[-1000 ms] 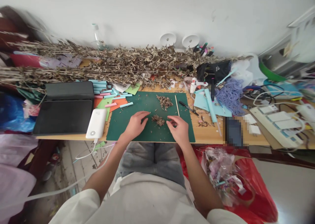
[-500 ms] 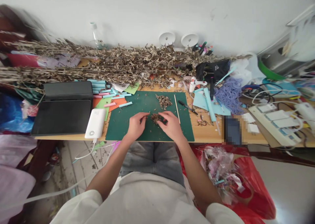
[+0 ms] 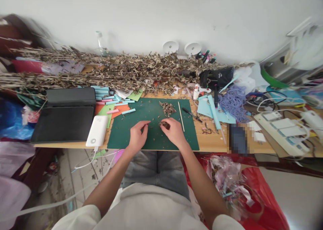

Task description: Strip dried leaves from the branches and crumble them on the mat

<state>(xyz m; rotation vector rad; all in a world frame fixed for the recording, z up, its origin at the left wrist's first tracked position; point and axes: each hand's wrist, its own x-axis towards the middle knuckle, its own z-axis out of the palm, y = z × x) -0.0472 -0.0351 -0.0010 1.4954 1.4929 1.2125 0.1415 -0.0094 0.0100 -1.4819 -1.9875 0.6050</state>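
My right hand point(image 3: 173, 133) is closed around a small clump of dried leaves point(image 3: 165, 125), part of which shows between thumb and fingers. To its left, over the green cutting mat point(image 3: 121, 134), my left hand point(image 3: 138, 135) has thumb and forefinger apart with nothing visible between them. A loose pile of crumbled dried leaves point(image 3: 167, 109) lies on the mat just beyond my right hand. Beside that pile rest a thin pale stick point(image 3: 181, 116) and a black pen point(image 3: 192, 115). Small leaf crumbs are scattered over the mat.
Long bundles of dried stalks point(image 3: 126, 66) run along the back. On the left lie a black tablet case point(image 3: 63, 122), a white power bank point(image 3: 97, 130) and rolled coloured papers point(image 3: 101, 92). A glue gun point(image 3: 200, 91), purple yarn point(image 3: 233, 103) and a power strip point(image 3: 282, 130) occupy the right.
The clump that lay between both hands on the mat is now gathered in my right hand. My left hand has drawn slightly away to the left. The whole view has shifted a little.
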